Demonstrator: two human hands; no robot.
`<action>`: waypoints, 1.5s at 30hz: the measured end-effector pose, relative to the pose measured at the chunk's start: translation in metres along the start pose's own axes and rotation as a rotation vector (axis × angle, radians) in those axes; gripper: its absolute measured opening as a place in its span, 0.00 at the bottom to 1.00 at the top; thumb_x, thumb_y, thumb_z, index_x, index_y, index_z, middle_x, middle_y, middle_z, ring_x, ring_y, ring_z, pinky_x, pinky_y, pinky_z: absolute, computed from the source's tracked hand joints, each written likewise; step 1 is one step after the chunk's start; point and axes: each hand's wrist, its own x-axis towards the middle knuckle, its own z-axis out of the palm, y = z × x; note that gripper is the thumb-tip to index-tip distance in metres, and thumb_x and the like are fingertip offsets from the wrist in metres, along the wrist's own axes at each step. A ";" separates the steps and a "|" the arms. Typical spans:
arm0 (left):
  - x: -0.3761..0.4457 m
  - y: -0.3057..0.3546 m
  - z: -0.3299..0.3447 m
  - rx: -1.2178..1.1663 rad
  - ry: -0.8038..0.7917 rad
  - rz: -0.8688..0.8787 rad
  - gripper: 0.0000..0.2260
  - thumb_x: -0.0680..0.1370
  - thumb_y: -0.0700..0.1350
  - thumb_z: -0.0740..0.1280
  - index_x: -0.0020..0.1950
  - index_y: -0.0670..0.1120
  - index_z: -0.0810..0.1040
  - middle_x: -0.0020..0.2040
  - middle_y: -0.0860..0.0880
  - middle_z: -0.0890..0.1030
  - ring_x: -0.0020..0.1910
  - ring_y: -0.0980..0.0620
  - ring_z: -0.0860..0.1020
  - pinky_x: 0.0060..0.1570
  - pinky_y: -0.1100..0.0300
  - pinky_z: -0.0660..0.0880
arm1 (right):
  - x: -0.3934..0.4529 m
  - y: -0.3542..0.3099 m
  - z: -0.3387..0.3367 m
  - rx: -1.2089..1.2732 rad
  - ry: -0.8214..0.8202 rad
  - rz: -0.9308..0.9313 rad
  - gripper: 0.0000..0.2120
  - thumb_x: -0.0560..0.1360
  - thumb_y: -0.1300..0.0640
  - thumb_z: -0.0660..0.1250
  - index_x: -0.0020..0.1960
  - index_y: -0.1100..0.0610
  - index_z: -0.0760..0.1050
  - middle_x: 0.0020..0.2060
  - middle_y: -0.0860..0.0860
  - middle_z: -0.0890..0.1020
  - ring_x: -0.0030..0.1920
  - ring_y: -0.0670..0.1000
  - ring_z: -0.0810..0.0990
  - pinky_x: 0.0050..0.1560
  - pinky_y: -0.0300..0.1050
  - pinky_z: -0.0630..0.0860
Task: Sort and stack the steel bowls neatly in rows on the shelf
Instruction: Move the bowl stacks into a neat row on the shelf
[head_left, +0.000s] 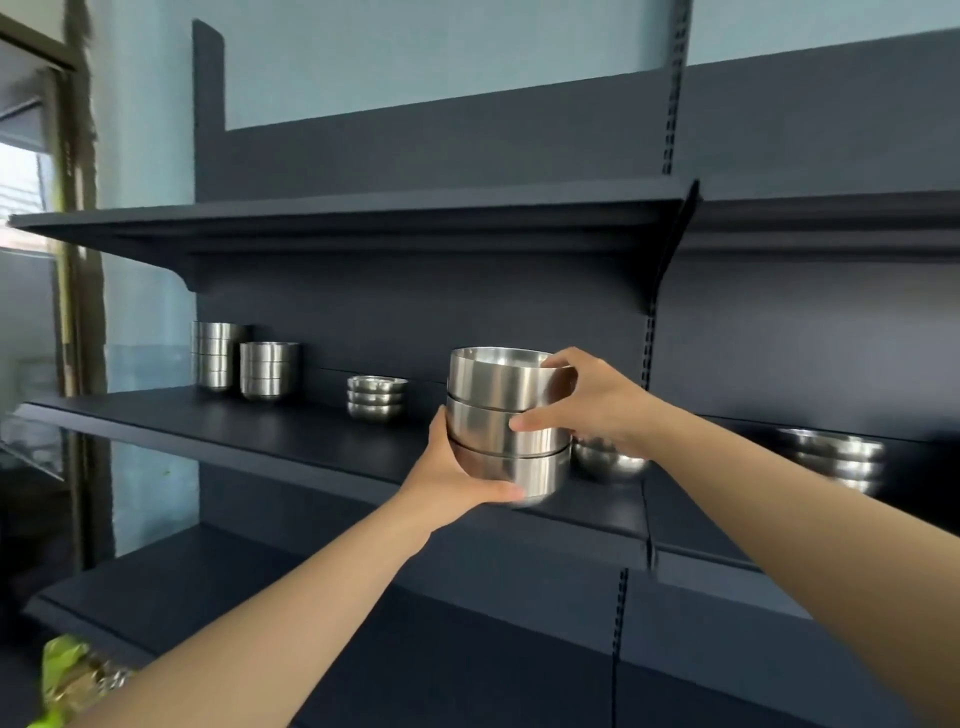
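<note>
A stack of three steel bowls (501, 415) is held over the front edge of the dark middle shelf (270, 431). My left hand (452, 467) cups the bottom bowl from the left and beneath. My right hand (587, 400) grips the stack's right side, thumb across the middle bowl and fingers on the top rim. Two tall bowl stacks (215, 356) (267, 370) stand at the shelf's far left. A low stack of small bowls (376, 397) sits mid-shelf. A bowl (608, 460) lies behind my right wrist, partly hidden.
Another stack of wide bowls (836, 460) sits on the shelf section to the right. An upper shelf (363, 218) hangs above and a lower shelf (218, 587) lies below. A green bag (67, 670) shows at the bottom left. A window frame stands at the left.
</note>
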 end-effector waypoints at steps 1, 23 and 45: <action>0.001 -0.006 -0.016 0.003 0.021 -0.002 0.55 0.53 0.53 0.80 0.72 0.64 0.52 0.63 0.60 0.72 0.61 0.57 0.71 0.53 0.61 0.69 | 0.008 -0.008 0.014 0.009 -0.011 -0.013 0.42 0.54 0.45 0.81 0.64 0.45 0.66 0.52 0.45 0.72 0.53 0.50 0.74 0.46 0.45 0.75; 0.181 -0.162 -0.329 0.116 -0.010 -0.034 0.59 0.57 0.52 0.81 0.75 0.61 0.41 0.58 0.66 0.65 0.56 0.63 0.65 0.54 0.64 0.62 | 0.247 -0.097 0.302 0.070 0.104 0.025 0.47 0.59 0.40 0.77 0.70 0.44 0.55 0.64 0.49 0.68 0.61 0.52 0.71 0.55 0.46 0.73; 0.411 -0.285 -0.404 0.037 -0.246 -0.006 0.62 0.53 0.52 0.81 0.76 0.57 0.45 0.73 0.51 0.64 0.70 0.51 0.65 0.69 0.51 0.66 | 0.463 -0.039 0.439 0.143 0.456 0.159 0.59 0.58 0.44 0.79 0.75 0.41 0.40 0.74 0.50 0.57 0.73 0.54 0.59 0.67 0.50 0.65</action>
